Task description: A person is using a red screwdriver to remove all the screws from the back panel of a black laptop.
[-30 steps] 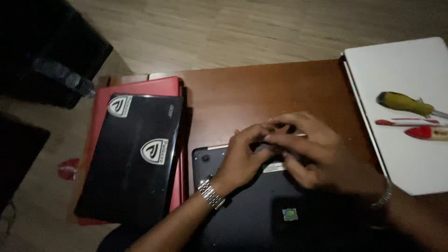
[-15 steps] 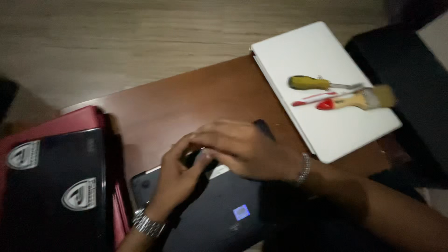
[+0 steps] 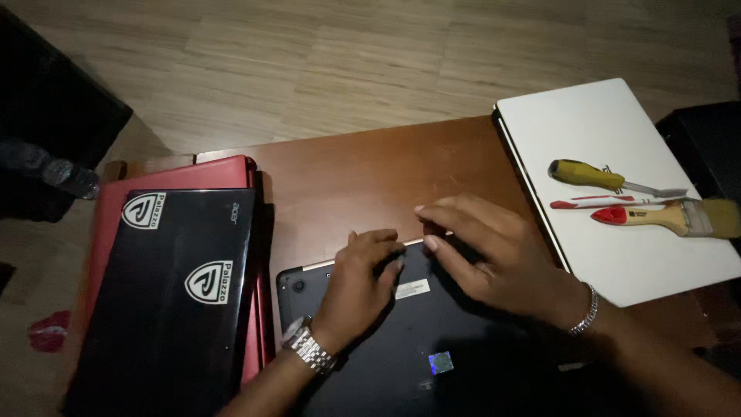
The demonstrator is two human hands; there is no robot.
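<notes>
The black laptop point(image 3: 401, 347) lies bottom-up on the brown table point(image 3: 363, 177), directly under both hands, its long axis running left to right and its far edge beneath the fingertips. The left hand point(image 3: 359, 282) rests flat on the casing, fingers curled loosely and holding nothing; the right hand point(image 3: 486, 251) sits just beside it, fingers spread narrow over that far edge — whether they pinch anything I cannot tell. To the left sits a stack of a black and a red laptop point(image 3: 174, 309); right, a white laptop point(image 3: 617, 232) carries a yellow-handled screwdriver point(image 3: 587, 176) and a paintbrush point(image 3: 664, 218).
</notes>
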